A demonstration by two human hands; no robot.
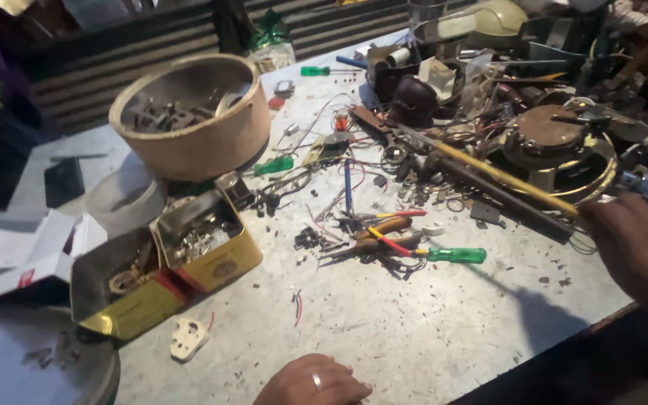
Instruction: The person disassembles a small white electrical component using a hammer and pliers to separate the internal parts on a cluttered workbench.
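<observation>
My right hand reaches in from the right edge, closed on the near end of a long yellow rod. The rod slants up and left over a pile of wires and metal parts. At the bottom middle my left hand, a ring on one finger, rests on the grey tabletop with its fingers curled and nothing seen in it. Between the hands lie a green-handled screwdriver and pliers with orange handles.
A yellow tin with its lid open holds small metal bits. Behind it stands a beige round tub of parts. A white plug lies near the front, white cardboard boxes at left, a round metal appliance base at right.
</observation>
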